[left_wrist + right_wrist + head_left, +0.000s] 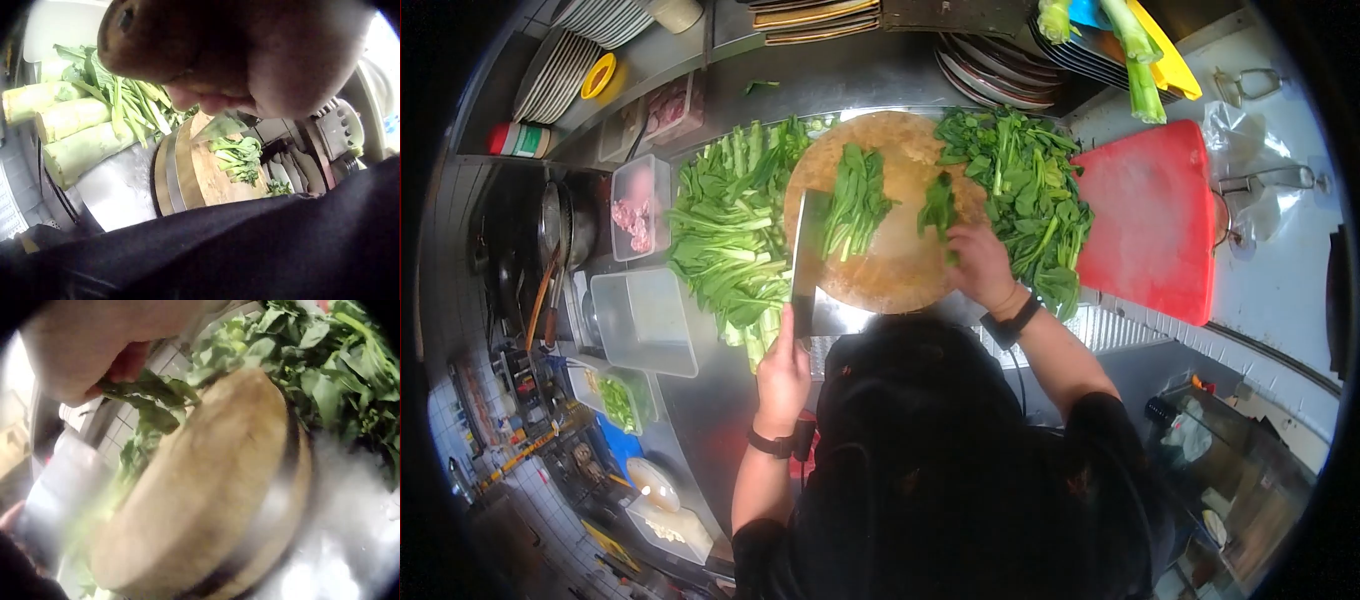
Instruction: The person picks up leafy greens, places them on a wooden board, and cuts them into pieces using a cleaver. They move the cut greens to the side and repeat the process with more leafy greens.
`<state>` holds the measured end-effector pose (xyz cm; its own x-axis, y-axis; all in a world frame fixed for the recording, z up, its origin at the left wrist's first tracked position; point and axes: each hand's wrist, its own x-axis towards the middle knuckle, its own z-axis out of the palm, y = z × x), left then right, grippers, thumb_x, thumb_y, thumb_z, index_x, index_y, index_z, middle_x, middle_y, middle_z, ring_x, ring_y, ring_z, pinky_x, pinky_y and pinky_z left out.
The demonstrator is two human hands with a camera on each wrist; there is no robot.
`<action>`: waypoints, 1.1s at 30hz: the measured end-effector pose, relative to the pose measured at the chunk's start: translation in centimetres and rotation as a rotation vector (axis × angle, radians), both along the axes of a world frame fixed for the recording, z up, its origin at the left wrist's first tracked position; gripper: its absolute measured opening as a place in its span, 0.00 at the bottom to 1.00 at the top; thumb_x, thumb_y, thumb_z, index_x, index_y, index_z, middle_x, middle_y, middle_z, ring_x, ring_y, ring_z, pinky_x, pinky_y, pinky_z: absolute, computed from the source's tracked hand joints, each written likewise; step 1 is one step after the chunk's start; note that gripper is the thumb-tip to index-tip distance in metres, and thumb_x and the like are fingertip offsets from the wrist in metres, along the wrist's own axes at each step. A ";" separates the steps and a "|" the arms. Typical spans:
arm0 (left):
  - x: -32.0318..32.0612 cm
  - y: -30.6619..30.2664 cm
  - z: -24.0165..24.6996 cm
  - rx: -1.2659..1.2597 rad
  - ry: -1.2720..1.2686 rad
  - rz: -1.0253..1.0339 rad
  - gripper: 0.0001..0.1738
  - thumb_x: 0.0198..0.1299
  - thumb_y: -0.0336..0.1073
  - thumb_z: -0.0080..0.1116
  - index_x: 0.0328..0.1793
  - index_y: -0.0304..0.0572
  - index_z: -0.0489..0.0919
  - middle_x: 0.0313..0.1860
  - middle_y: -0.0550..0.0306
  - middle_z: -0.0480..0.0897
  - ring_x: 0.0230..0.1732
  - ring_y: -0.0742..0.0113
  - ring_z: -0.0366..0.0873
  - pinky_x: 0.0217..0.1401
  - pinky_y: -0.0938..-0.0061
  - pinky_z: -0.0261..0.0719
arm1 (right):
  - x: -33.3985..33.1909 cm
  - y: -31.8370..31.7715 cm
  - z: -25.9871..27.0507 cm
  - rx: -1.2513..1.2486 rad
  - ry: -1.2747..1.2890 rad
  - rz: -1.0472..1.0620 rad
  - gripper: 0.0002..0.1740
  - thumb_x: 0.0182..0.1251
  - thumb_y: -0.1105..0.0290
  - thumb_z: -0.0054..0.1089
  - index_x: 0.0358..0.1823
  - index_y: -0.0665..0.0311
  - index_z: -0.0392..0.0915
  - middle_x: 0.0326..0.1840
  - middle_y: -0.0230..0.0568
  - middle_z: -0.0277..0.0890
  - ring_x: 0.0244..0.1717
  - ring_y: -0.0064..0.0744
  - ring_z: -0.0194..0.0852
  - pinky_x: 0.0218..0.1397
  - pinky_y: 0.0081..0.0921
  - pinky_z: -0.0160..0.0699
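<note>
My left hand (784, 375) grips the handle of a cleaver (808, 260), its broad blade upright at the left edge of a round wooden chopping block (900, 282). A bunch of leafy greens (858, 200) lies on the block just right of the blade. Over the block's right side, my right hand (982, 268) pinches a small piece of leafy green (937, 203); in the right wrist view this leaf (156, 400) hangs from the fingers. The left wrist view shows the underside of the left hand (231, 56) above the block, with the handle mostly hidden.
Thick-stemmed greens (725, 250) are heaped left of the block, and leafy greens (1025, 190) right of it. Farther right lies a red cutting board (1150, 225). Plastic tubs, one a bare clear container (645, 320) and one with meat (638, 215), line the left. Stacked plates (1000, 70) stand behind.
</note>
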<state>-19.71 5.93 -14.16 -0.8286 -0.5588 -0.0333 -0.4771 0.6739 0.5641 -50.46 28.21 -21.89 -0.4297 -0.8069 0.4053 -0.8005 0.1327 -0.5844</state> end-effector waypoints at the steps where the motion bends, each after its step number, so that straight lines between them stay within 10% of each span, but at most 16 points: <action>1: 0.1 -0.1 -0.1 -0.004 -0.016 0.038 0.45 0.67 0.19 0.57 0.91 0.50 0.62 0.36 0.36 0.85 0.35 0.41 0.86 0.43 0.51 0.84 | -0.5 -0.4 0.8 -0.104 0.003 -0.089 0.21 0.53 0.76 0.74 0.49 0.63 0.80 0.58 0.47 0.83 0.54 0.54 0.82 0.57 0.44 0.85; 16: 0.7 0.0 -1.0 -0.072 -0.087 0.009 0.47 0.63 0.23 0.60 0.91 0.52 0.62 0.34 0.43 0.86 0.31 0.43 0.86 0.36 0.49 0.85 | -3.7 -13.7 4.7 -0.405 -0.533 -0.187 0.09 0.69 0.85 0.67 0.47 0.67 0.82 0.57 0.40 0.79 0.59 0.32 0.84 0.57 0.26 0.93; 22: 1.6 -0.5 -1.2 -0.050 -0.052 0.187 0.46 0.64 0.21 0.59 0.91 0.48 0.62 0.36 0.41 0.86 0.33 0.40 0.86 0.39 0.49 0.85 | -3.7 -18.4 2.2 -0.121 -0.498 -0.185 0.13 0.74 0.75 0.69 0.57 0.67 0.86 0.53 0.40 0.83 0.39 0.25 0.81 0.44 0.25 0.81; 33: 0.8 -5.0 -0.7 0.008 0.001 -0.022 0.44 0.63 0.21 0.59 0.88 0.55 0.68 0.38 0.39 0.86 0.37 0.38 0.87 0.42 0.48 0.86 | -4.8 -20.2 2.1 0.077 -0.458 -0.208 0.14 0.70 0.77 0.67 0.56 0.63 0.87 0.51 0.52 0.87 0.43 0.47 0.88 0.50 0.39 0.86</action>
<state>-18.91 0.94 -14.82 -0.8408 -0.5401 -0.0369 -0.4615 0.6796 0.5702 -55.31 8.01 -19.79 -0.7039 -0.7057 0.0809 -0.4169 0.3182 -0.8515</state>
